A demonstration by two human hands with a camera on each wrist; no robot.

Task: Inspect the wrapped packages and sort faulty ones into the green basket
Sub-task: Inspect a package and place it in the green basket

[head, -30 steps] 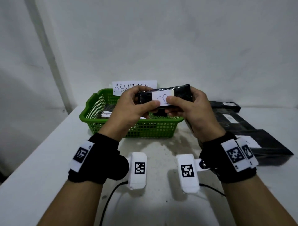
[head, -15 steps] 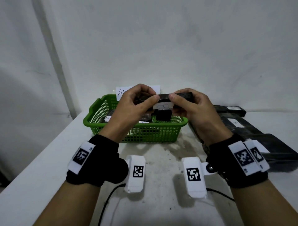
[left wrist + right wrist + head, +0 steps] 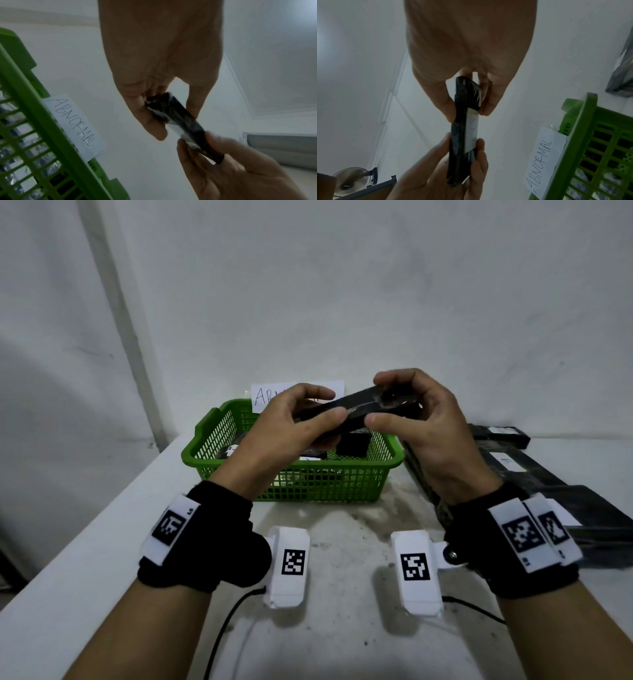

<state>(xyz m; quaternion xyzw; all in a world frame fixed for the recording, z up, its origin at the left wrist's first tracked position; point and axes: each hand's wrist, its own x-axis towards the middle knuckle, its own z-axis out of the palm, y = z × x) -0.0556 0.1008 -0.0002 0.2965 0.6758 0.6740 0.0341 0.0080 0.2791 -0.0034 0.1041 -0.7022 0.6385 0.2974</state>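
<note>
Both hands hold one small package wrapped in black film (image 3: 359, 409) in the air above the green basket (image 3: 219, 436). My left hand (image 3: 291, 419) pinches its left end between thumb and fingers, and my right hand (image 3: 411, 412) pinches its right end. The package (image 3: 464, 129) is turned edge-on, so its white label (image 3: 471, 134) faces away from the head camera. In the left wrist view the package (image 3: 178, 121) runs between both hands. The basket holds several black wrapped packages (image 3: 352, 445).
A white paper sign reading ABNORMAL (image 3: 267, 397) stands behind the basket, also readable as the sign (image 3: 73, 125). More black wrapped packages (image 3: 507, 460) lie in a row on the white table (image 3: 102, 542) at the right. Walls close off the back and left.
Both hands have rotated the package, so its labelled face, turned toward me a second ago, now points away and down. The hands stayed above the basket.
</note>
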